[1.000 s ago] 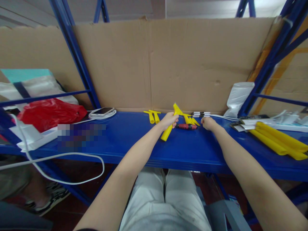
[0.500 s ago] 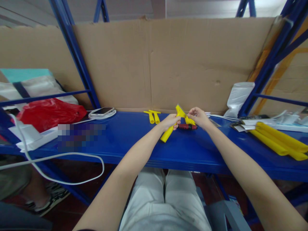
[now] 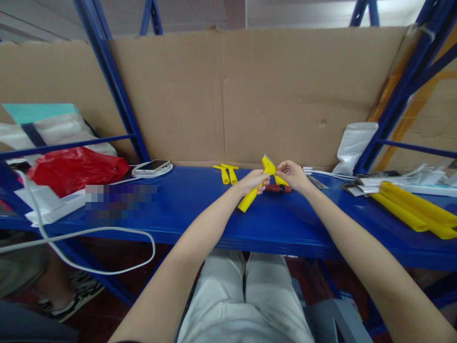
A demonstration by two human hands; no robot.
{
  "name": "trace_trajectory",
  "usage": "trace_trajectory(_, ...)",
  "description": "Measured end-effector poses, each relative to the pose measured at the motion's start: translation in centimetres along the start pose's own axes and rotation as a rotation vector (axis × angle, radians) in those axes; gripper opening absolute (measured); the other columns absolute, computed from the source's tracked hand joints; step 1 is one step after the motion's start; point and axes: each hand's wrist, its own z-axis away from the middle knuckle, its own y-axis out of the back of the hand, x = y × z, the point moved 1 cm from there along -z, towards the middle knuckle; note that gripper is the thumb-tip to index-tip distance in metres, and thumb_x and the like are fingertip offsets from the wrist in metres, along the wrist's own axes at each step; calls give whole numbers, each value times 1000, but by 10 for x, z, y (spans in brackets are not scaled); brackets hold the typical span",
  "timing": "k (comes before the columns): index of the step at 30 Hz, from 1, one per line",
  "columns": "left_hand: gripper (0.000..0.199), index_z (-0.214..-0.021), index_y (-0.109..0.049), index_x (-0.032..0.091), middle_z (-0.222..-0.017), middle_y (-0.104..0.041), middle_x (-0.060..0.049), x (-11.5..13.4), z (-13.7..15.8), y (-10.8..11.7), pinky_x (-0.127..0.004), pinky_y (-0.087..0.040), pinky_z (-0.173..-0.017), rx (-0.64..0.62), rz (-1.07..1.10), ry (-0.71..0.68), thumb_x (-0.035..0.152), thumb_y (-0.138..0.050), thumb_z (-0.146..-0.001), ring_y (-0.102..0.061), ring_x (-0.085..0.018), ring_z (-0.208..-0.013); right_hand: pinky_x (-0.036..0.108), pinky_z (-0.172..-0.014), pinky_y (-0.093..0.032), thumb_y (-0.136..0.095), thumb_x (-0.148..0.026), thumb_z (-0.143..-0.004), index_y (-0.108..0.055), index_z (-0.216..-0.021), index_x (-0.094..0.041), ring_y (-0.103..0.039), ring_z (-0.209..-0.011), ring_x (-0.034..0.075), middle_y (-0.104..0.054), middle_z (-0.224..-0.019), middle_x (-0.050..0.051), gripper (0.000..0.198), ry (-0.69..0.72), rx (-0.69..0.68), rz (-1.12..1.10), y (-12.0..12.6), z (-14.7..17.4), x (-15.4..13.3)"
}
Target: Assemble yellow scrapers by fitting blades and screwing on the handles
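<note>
My left hand (image 3: 257,181) is wrapped round the handle of a yellow scraper (image 3: 245,202), its wide head tilted up and away. Along the head's far edge runs a thin grey blade (image 3: 272,159). The fingers of my right hand (image 3: 291,172) are pinched at the right end of this blade; the fingertips partly hide it. Beneath the hands lies a dark red tool handle (image 3: 279,188), and another yellow piece (image 3: 281,180) shows behind it, partly covered. Two more yellow scrapers (image 3: 229,174) lie side by side to the left, close to the cardboard.
Everything lies on a blue shelf (image 3: 193,209) backed by a cardboard sheet (image 3: 171,95). On the right are yellow tubes (image 3: 410,209), a white plastic bag (image 3: 355,147) and flat metal strips (image 3: 319,182). On the left are a phone (image 3: 153,165), white cable and a red bag (image 3: 76,169).
The right hand has shifted slightly left, closer against the scraper head. The head has turned a little, and the blade lies along its edge. My left hand keeps its grip.
</note>
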Motion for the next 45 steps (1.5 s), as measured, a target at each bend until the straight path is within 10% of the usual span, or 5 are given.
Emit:
trace_trajectory(7,16,-69,-39,20,-47,-38,9,-4,-5,7,-15,-23,-33,24,22,-26,12,-42,-82,-31,-3,-29,28,-63,-44,-59,-34,-72,-51,-79,-19,-53,-65,14,-60,-77,4,19,-19,39,242,6,4,-5)
trace_trajectory(15,18,-68,-38,19,-47,-39,8,-8,-10,17,-16,-23,-32,198,29,14,8,-36,-82,-31,-3,-29,27,-67,-42,-66,-30,-69,-62,-72,-17,-56,-70,16,-63,-74,3,14,-24,-514,580,13,13,-12)
trace_trajectory(27,18,-68,-37,19,-46,-38,9,-11,-14,23,-16,-23,-34,212,65,3,6,-39,-79,-31,-3,-29,27,-65,-45,-68,-27,-65,-70,-87,-20,-61,-71,19,-67,-78,3,23,-137,-631,595,24,15,-17)
trace_trajectory(45,17,-68,-37,19,-48,-37,9,-13,-15,27,-15,-22,-36,299,102,24,7,-40,-79,-31,-3,-31,29,-39,-39,-55,-59,-73,-52,-85,-20,-46,-38,12,-49,-58,-1,40,-157,449,-138,52,-3,-12)
